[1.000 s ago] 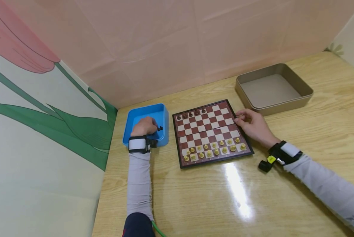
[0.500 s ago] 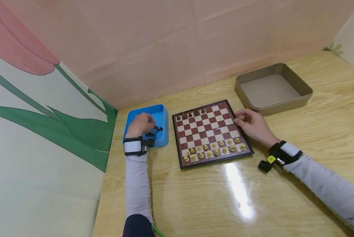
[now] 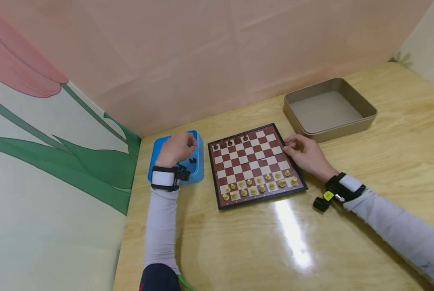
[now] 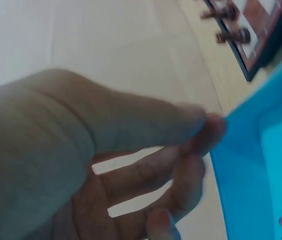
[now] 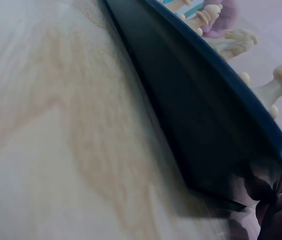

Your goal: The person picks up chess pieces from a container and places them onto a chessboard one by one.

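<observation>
In the head view my left hand (image 3: 177, 148) is over the blue box (image 3: 201, 161), where several dark chess pieces (image 3: 192, 160) lie. Its thumb and index fingertips (image 4: 193, 120) meet in the left wrist view; no piece shows between them, though a small one could be hidden. My right hand (image 3: 306, 155) holds the right edge of the chessboard (image 3: 249, 157) with thumb and curled fingers, partly hidden in the right wrist view. Dark chess pieces (image 3: 230, 142) line part of the board's far row; two rows of yellowish chess pieces (image 3: 262, 188) stand along the near side.
Behind my right hand stands a brown tray (image 3: 329, 129) with raised walls. All of it rests on a wooden table (image 3: 246, 242), with a pink-covered wall (image 3: 188, 72) at the back. A painted wall (image 3: 75, 194) borders the left side.
My left hand has come up from inside the blue box and moved back a little, uncovering more dark pieces. The right hand keeps its place at the board. The head view has shifted slightly.
</observation>
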The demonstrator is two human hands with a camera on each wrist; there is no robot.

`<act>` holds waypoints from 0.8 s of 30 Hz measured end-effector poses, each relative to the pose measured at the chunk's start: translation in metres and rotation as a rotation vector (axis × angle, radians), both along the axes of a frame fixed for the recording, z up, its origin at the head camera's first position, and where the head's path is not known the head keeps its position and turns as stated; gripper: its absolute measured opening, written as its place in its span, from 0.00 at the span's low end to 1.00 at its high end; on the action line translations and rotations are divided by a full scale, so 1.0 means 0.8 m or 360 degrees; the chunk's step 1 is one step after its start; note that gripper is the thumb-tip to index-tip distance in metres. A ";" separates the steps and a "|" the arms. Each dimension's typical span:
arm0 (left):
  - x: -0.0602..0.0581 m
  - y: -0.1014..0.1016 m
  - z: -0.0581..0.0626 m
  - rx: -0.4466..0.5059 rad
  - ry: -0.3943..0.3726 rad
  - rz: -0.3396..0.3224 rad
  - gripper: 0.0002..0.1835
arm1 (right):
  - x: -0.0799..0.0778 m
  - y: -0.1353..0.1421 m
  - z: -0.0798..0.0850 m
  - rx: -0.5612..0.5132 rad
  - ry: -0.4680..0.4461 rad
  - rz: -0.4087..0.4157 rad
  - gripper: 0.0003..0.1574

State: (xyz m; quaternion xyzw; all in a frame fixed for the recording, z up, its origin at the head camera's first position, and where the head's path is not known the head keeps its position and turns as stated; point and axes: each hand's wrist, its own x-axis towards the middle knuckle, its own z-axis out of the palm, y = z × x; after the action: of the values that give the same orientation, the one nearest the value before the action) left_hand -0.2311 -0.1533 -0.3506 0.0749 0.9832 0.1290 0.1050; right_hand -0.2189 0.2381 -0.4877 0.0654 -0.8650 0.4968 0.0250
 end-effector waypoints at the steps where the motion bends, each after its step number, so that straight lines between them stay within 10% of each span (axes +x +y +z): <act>1: 0.000 0.000 0.000 -0.0009 -0.0004 0.0025 0.07 | 0.000 0.000 -0.001 -0.0003 0.0001 -0.0002 0.19; 15: -0.017 -0.008 -0.029 -0.0088 -0.0275 -0.0009 0.14 | 0.002 -0.002 -0.001 -0.0005 -0.0024 -0.0035 0.18; 24: -0.021 -0.015 -0.047 -0.0032 -0.0229 -0.0065 0.07 | 0.002 -0.003 -0.001 -0.0005 -0.0041 -0.0021 0.19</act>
State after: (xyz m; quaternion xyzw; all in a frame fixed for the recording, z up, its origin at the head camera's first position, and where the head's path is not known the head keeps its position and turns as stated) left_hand -0.2479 -0.1651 -0.3884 0.0844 0.9726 0.1221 0.1789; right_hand -0.2172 0.2360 -0.4885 0.0533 -0.8650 0.4987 0.0172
